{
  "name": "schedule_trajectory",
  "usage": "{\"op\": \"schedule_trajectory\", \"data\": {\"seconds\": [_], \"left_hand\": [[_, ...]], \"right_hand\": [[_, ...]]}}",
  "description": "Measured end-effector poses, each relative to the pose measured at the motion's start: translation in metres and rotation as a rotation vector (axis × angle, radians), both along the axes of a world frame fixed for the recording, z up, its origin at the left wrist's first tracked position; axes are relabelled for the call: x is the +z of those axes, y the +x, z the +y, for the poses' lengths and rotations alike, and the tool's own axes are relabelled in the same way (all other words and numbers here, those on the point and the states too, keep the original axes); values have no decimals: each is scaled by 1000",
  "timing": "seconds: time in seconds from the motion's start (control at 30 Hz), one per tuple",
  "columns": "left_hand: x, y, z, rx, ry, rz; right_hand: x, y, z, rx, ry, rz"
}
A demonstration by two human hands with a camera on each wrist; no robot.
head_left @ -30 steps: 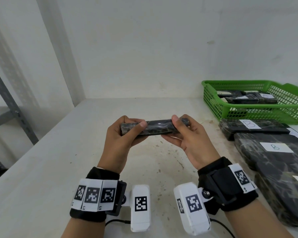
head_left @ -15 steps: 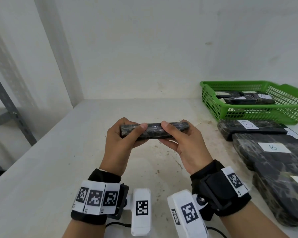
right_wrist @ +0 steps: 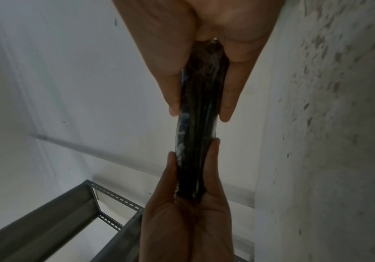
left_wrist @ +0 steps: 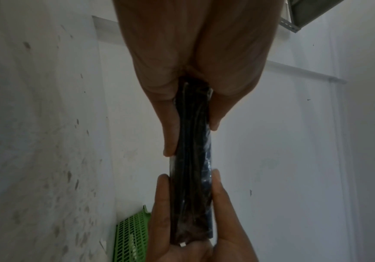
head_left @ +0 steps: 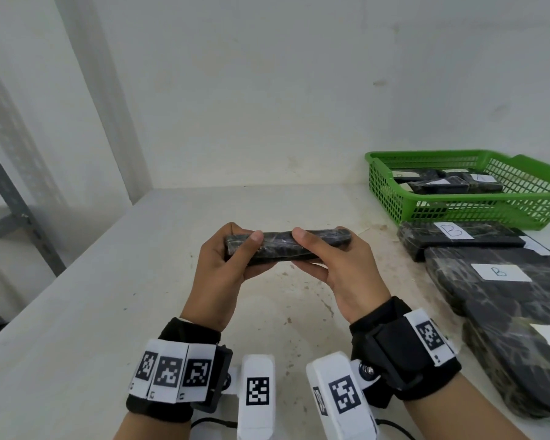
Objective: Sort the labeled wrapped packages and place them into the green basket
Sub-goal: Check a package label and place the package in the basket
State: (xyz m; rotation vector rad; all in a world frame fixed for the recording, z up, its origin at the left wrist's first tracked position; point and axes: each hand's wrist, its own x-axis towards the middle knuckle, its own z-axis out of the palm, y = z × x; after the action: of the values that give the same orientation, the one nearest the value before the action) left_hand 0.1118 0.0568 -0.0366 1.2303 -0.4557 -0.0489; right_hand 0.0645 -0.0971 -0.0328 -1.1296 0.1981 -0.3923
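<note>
A thin dark wrapped package (head_left: pixel 278 247) is held edge-on above the white table, so no label shows. My left hand (head_left: pixel 226 258) grips its left end, thumb on top. My right hand (head_left: pixel 327 255) grips its right end the same way. The left wrist view shows the package (left_wrist: pixel 193 159) pinched between thumb and fingers at both ends, as does the right wrist view of the package (right_wrist: pixel 198 109). The green basket (head_left: pixel 458 211) stands at the back right with several labeled packages (head_left: pixel 448 182) inside.
Right of my hands lie dark packages with white "B" labels: one (head_left: pixel 458 236) just in front of the basket, a larger one (head_left: pixel 502 284) nearer, another (head_left: pixel 521 360) at the right edge. A grey metal rack (head_left: pixel 16 204) stands left. White walls close the back.
My right thumb has slid left along the package toward my left thumb. The package stays held in the same place between both hands.
</note>
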Motion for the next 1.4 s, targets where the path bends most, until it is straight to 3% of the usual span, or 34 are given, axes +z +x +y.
{"op": "schedule_trajectory", "data": {"seconds": [0.3,0.57,0.73,0.97,1.4], "left_hand": [[1,4,3,-49,-88,39],[1,5,4,5,-92,1],[0,11,7,15,-165,45],[-4,18,9,45,-268,109],[-10,21,11,91,-302,141]], "right_hand": [[4,1,-1,6,-39,-41],[9,0,-5,104,-44,14],[9,-1,-7,94,-209,10],[8,3,-9,141,-71,-195],[2,6,-16,61,47,-159]]}}
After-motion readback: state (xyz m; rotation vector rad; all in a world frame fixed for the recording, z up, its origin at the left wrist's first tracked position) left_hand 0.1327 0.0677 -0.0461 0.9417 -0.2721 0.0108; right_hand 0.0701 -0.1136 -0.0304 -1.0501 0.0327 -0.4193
